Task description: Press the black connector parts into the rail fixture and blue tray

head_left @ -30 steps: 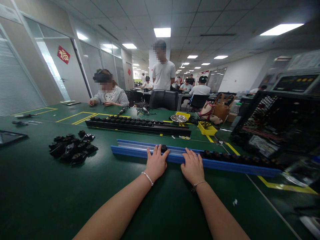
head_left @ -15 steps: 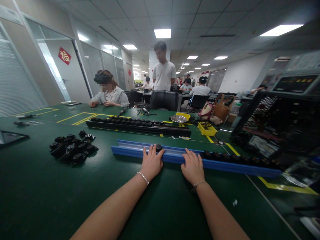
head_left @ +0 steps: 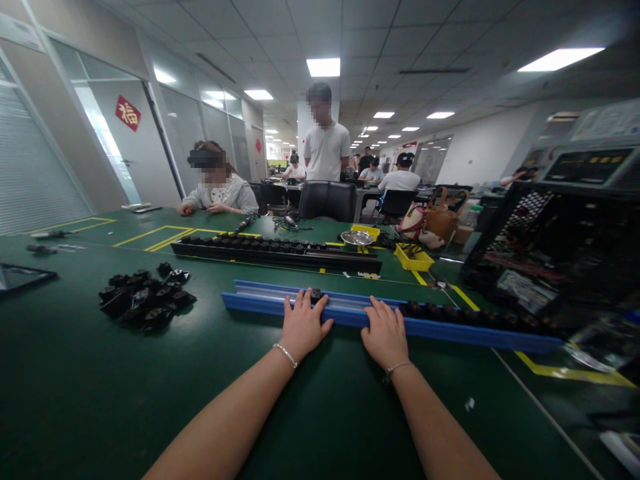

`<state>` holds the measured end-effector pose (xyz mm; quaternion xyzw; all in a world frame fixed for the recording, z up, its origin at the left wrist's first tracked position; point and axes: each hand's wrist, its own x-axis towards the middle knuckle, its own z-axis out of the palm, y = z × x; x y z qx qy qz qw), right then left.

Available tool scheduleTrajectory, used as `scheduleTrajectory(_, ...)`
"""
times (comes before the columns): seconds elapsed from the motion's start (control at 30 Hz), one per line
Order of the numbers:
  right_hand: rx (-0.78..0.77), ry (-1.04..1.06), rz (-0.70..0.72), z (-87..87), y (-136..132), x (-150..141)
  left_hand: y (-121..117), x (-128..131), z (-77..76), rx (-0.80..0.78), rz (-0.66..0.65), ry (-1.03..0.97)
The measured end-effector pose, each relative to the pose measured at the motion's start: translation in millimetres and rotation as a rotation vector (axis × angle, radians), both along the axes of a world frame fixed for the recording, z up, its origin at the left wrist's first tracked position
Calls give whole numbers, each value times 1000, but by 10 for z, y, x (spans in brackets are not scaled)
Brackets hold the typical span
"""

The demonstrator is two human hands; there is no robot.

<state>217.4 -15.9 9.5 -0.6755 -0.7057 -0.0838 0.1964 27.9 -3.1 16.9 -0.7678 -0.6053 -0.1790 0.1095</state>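
Note:
A long blue channel rail (head_left: 265, 305) lies across the table in front of me. My left hand (head_left: 303, 323) rests over its near wall with fingers stretched and thumb apart. At its index fingertip a small black block (head_left: 316, 294) sits in the channel; whether the finger touches it I cannot tell. My right hand (head_left: 385, 331) lies over the same near wall farther right, fingers extended and holding nothing. Just right of that hand, a row of black blocks (head_left: 450, 312) fills the rail's right part.
A pile of black parts (head_left: 145, 298) lies at left on the green table (head_left: 200, 393). Beyond the rail stands a black rail (head_left: 270, 257) with black pieces, plus a yellow bin (head_left: 414, 257) and a metal dish (head_left: 357, 237). An open computer case (head_left: 525, 247) stands right. A person (head_left: 220, 190) sits opposite.
My left thumb has moved down and away from the index finger, off the rail's wall. The right hand and the rail look the same.

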Motion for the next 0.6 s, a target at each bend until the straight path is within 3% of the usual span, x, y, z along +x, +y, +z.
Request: scheduleTrajectory(0.6,-24,17,2,15,8,23,53,-145,31,55,28,-24)
